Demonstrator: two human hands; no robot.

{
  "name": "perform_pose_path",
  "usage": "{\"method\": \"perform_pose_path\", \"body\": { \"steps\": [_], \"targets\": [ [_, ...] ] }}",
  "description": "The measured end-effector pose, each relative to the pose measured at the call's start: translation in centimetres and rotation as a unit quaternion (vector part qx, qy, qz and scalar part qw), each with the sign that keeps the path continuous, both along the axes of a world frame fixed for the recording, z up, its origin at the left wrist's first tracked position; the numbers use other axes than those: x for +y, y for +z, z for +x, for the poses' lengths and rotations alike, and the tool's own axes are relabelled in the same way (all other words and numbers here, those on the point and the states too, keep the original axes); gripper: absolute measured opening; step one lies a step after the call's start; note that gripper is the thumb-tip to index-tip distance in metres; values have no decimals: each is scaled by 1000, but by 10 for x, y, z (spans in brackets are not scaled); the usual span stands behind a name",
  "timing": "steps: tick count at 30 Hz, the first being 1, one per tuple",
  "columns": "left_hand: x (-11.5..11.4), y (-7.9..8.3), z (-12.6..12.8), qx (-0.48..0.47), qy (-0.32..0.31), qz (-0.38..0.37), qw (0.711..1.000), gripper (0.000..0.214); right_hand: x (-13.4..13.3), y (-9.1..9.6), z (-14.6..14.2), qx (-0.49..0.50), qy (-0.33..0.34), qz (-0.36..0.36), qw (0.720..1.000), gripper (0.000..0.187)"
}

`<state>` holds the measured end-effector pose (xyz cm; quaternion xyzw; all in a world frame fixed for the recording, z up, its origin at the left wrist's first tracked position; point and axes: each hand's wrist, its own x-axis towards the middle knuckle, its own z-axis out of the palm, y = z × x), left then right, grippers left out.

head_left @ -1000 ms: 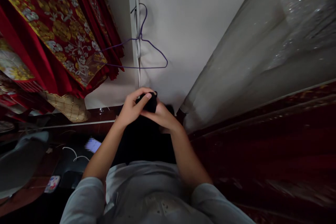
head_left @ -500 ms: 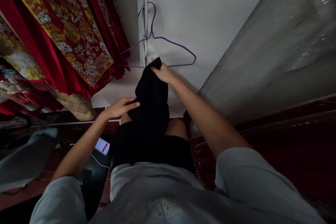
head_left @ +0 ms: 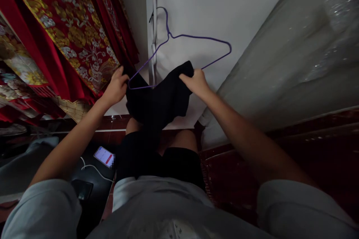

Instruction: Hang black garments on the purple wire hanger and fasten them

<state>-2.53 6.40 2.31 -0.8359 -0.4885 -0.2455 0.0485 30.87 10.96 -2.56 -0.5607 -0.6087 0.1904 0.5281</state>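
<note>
A black cloth garment [head_left: 157, 106] is stretched between my two hands; its exact kind I cannot make out. A thin purple clothes hanger [head_left: 202, 37] hangs by its hook from a strap on the wall. My left hand [head_left: 117, 86] is closed on the garment's left upper corner, at the hanger's left end. The garment's left part lies behind the hanger's bottom bar. Fingers and thumb of my right hand [head_left: 198, 82] pinch the garment's right upper edge, in front of the bar. The middle stretch of the bar is hidden by the cloth.
Red robes with gold and silver embroidery [head_left: 75, 33] hang at the left. A plastic-wrapped panel [head_left: 269, 67] leans at the right. Below left, a lit phone [head_left: 104, 156] and a white cable [head_left: 95, 168] lie on a black surface. A pale strap [head_left: 153, 26] runs down the wall.
My left hand has moved up and taken the garment's left corner. My right hand has moved right, spreading the cloth wide. The hanger has tilted, its right end higher.
</note>
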Motion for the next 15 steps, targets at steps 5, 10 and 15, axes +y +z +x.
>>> {"method": "perform_pose_path", "body": {
  "steps": [5, 10, 15],
  "targets": [
    [21, 36, 31, -74, -31, 25, 996, 38, -12, -2, -14, 10, 3, 0, 1000, 36],
    [15, 34, 6, 67, -15, -43, 997, 23, -7, -2, 7, -30, -44, 37, 998, 40],
    [-8, 20, -23, 186, -81, -98, 974, 21, -4, -6, 12, -67, -42, 51, 996, 31]
  ]
}}
